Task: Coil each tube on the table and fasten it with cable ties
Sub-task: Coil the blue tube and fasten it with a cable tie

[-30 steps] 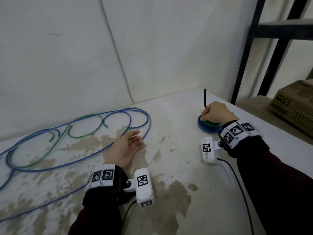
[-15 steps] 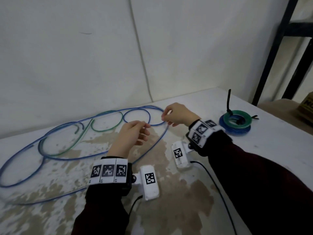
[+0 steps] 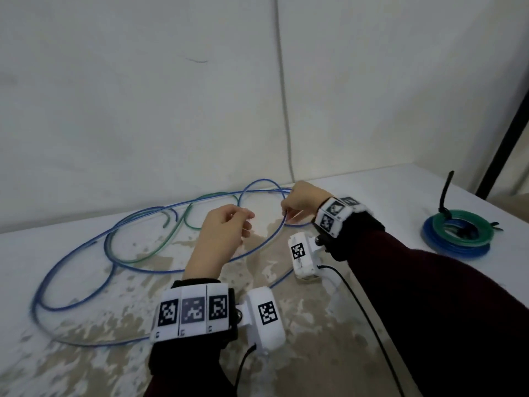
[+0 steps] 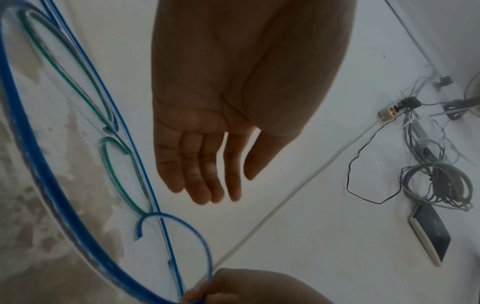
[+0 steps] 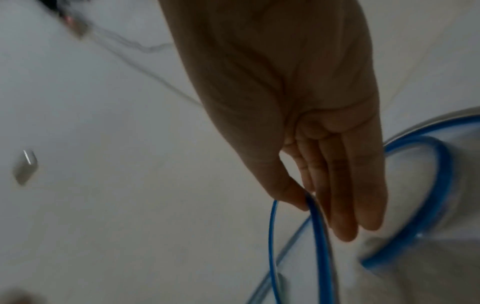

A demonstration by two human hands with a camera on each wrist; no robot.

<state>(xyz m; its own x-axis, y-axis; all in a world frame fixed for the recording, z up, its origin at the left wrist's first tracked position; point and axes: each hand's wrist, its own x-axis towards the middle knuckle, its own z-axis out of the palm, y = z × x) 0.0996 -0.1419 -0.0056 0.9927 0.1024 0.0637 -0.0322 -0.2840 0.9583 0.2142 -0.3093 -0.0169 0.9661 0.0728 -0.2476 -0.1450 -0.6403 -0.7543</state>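
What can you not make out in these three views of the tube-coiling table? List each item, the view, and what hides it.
1. Blue tube strand count between the right hand fingers: head view, hidden by the hand; right wrist view, blurred.
2. Bottom of the finished coils under the black cable tie: head view, too small.
3. Left hand palm: head view, turned away.
4. Green tube far end: left wrist view, cut off by the edge.

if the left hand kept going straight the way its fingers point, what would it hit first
Probably the blue tube the right hand pinches, just beyond the left hand; depth is unclear, so it may pass above it to the wall.
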